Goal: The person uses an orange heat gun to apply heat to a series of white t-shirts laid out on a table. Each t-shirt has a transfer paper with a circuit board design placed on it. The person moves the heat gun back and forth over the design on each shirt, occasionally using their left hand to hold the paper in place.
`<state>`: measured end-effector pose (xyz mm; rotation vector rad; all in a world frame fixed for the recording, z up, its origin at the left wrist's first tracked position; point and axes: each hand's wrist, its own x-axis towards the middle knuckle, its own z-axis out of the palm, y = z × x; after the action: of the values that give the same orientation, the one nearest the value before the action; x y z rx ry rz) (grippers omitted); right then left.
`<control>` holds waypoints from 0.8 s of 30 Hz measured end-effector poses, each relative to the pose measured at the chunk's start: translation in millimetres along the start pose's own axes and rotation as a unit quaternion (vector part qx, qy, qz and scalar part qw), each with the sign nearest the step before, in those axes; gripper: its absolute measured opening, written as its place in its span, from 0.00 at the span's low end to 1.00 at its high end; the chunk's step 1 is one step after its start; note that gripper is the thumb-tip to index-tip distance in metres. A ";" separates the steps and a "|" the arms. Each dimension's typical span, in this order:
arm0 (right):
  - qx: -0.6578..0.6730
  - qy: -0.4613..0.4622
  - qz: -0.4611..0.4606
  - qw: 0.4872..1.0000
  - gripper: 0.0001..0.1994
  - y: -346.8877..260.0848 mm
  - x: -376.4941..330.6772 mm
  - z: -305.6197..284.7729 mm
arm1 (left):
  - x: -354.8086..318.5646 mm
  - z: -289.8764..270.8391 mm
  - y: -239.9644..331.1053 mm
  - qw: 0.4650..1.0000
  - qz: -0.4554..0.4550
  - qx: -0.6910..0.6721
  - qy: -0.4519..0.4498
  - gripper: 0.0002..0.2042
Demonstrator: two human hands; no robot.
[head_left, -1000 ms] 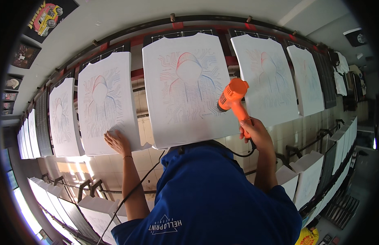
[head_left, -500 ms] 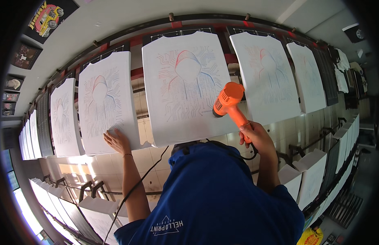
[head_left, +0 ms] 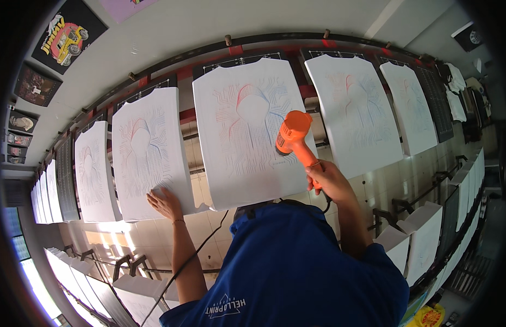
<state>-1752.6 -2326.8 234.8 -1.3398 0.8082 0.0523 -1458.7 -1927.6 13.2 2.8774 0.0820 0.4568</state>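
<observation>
My right hand (head_left: 330, 181) is closed around the handle of an orange heat gun (head_left: 297, 136). Its dark nozzle points left and down over the right part of the print on the middle white T-shirt (head_left: 253, 177). That shirt lies stretched on a flat board and bears a red and blue line drawing of a hooded figure with circuit lines. My left hand (head_left: 165, 204) lies flat, fingers outstretched, on the lower part of the neighbouring white T-shirt (head_left: 179, 158) to the left, which carries the same drawing.
More printed shirts (head_left: 367, 122) on boards extend both ways along a dark rail (head_left: 275, 38). A black cord (head_left: 194, 255) crosses by my left forearm. Behind me runs a second row of shirt boards (head_left: 424, 240). Tiled floor (head_left: 215, 245) shows between the rows.
The heat gun has moved left, further over the middle shirt's print. My left hand stays on the left shirt. The whole view has shifted slightly.
</observation>
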 end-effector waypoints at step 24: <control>0.054 0.111 -0.010 0.992 0.16 -28.5 40.8 14.2 | 52.6 18.9 -20.7 0.990 -0.010 0.094 -0.101 0.34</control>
<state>-1702.4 -2338.7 236.5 -1.2654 0.9721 -0.1568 -1403.3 -1906.7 6.7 3.0869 0.1261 0.1590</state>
